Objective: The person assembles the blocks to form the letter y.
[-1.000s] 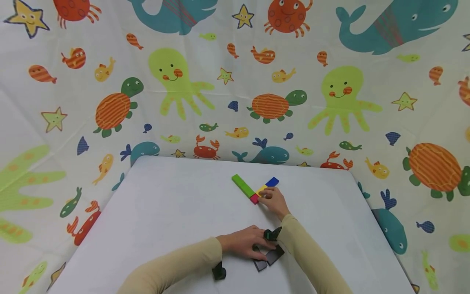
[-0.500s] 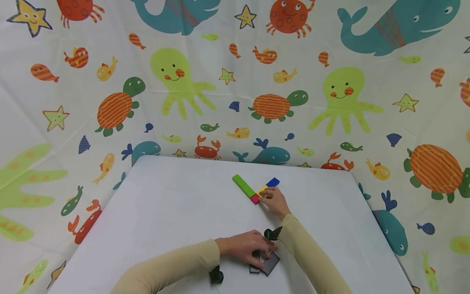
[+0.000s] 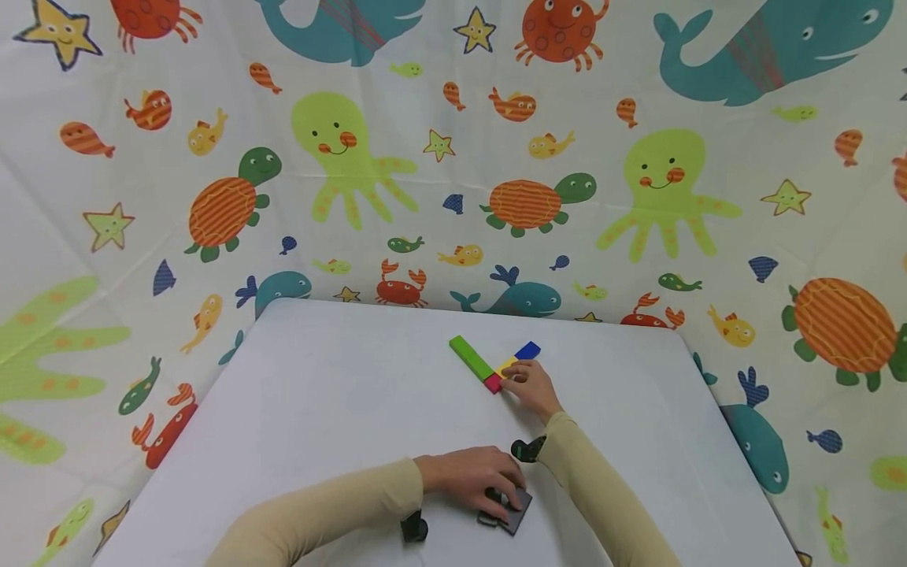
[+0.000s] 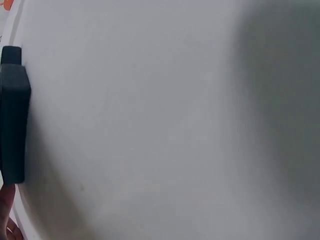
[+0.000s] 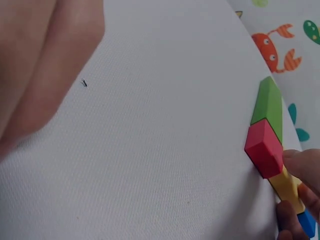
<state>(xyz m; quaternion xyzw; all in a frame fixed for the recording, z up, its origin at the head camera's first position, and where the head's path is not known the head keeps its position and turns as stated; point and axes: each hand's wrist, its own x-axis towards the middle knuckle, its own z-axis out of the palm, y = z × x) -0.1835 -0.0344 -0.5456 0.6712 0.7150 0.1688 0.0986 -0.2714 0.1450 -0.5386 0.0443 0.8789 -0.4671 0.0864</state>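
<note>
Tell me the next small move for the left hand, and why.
Probably have the left hand lift the dark gray piece slightly off the white table. The left thumb and fingers are on that piece, while the right hand, with fingers around the yellow block, seems better left steadying that block.

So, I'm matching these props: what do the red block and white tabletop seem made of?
Red block: probably painted wood or plastic; smooth, evenly colored faces, crisp edges.
White tabletop: perhaps textured laminate or vinyl; matte, with fine weave-like grain.

Forward, downward head view, close wrist views, blocks (image 5: 270, 155) in both head and right
</note>
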